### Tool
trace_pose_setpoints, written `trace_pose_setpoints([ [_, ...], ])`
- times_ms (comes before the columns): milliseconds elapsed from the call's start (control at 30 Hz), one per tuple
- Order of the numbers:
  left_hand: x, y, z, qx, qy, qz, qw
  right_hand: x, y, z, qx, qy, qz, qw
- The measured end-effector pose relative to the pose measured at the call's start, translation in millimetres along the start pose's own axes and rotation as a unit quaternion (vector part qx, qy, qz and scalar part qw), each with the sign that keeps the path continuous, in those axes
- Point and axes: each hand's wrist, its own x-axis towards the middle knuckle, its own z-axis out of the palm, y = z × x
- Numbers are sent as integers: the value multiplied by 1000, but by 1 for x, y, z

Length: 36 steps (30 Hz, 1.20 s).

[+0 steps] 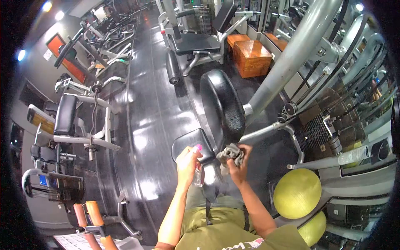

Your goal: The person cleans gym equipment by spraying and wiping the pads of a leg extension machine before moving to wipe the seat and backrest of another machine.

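My left hand point(188, 164) is wrapped round a clear spray bottle point(199, 177) with a pink nozzle point(198, 147). It is held in front of my body, over the black seat pad point(187, 143) of a gym machine. A crumpled grey cloth point(232, 155) is bunched in my right hand point(240, 168), the fingers closed around it. Just beyond the cloth stands the machine's thick black back pad point(221, 106), its lower end close to my right hand. A grey metal frame tube point(287, 62) rises from behind that pad.
A yellow-green exercise ball point(297, 193) lies at my right beside the mirror wall. Ahead are another padded machine point(196, 43) and a wooden box point(251, 58). A padded bench with a bar point(66, 114) stands on the left, across the shiny black floor point(150, 125).
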Motion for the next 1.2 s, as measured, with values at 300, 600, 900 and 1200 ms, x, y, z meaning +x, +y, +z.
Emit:
trace_pose_setpoints([
  [300, 42, 10, 1, -90, -20, 42, 995, 0, -46, 30, -201, -65, -170, 962],
  [600, 68, 17, -37, -93, -88, 6, 992, 86, -146, 64, -550, -64, -238, 798],
  [900, 73, 1, -80, -63, -114, -39, 991, 104, -106, 95, -711, -294, -379, 514],
  [1200, 77, 1, -108, -63, -108, -70, 990, 144, -137, 119, -738, -260, -351, 515],
])
